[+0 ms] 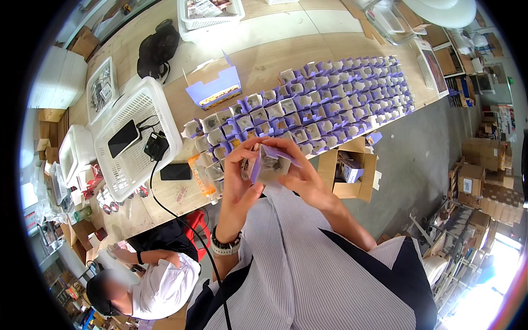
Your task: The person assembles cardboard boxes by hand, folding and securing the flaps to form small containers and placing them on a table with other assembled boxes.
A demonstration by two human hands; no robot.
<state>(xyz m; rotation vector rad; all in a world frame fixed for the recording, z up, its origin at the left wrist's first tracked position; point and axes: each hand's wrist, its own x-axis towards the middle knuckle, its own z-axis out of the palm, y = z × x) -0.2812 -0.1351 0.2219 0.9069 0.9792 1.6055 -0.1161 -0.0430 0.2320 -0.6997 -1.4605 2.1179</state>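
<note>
Cradling the small open box (270, 177) between them, both hands are curled in and gripping, neither spread: the left hand (237, 173) wraps its left side, while the right hand (301, 175) reaches over the far side and steadies its right. The box is in front of the striped shirt (269, 236), around the near edge of the table (264, 55), its mouth toward the camera and purple flaps (284, 156) angled outward. A greyish object (271, 163) shows inside, too small to identify.

Good handling here likely means light, even pressure on the walls, since thin card could buckle, with fingertips outside the flaps' fold lines and the mouth level enough that nothing slips out.

As for edges, the rows of open boxes (291, 107) stand packed just beyond the knuckles, so lifting seems safer than sliding. An orange-and-clear bottle (204, 181) and a dark phone (176, 172) lie on the left, and a black cable (168, 212) runs down beside the left forearm, where it could snag. An open carton (352, 190) sits past the edge on the right; beyond it, grey floor (404, 148) seems to give that elbow more room.
</note>
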